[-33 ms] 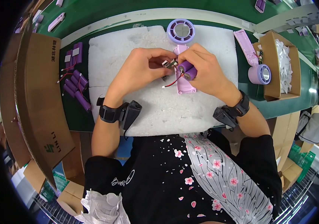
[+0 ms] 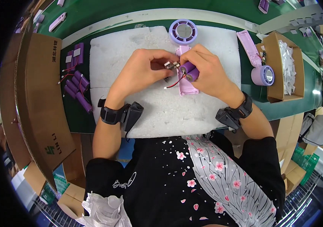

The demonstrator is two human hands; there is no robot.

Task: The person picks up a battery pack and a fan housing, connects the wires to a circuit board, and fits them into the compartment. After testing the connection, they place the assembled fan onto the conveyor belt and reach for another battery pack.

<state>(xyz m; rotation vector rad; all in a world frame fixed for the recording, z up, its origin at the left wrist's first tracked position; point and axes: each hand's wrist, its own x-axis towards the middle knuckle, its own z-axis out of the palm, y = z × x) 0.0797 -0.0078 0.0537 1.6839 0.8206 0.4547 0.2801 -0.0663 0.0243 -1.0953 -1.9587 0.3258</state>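
Note:
My right hand [image 2: 205, 68] grips a purple two-cell battery pack [image 2: 189, 72] above the foam pad. From the pack a red and black lead ends in a small white plug [image 2: 165, 88]. Between thumb and fingers, my left hand [image 2: 144, 68] holds a small circuit board [image 2: 172, 65] close to the pack's left end. Beneath both hands lies a pink handle shell [image 2: 188, 89], its middle hidden by the pack and fingers. The shell's far end reaches toward a round purple fan head [image 2: 183, 32] with a silver centre.
White foam [image 2: 146, 121] covers the green bench. Several purple battery packs [image 2: 76, 87] lie left of it, beside a tall cardboard box [image 2: 44, 98]. On the right are another opened fan [image 2: 262, 75] and a carton [image 2: 290, 72] of white pieces.
The circuit board has tilted slightly in the fingers of my left hand. Both hands and the battery pack stay nearly in place.

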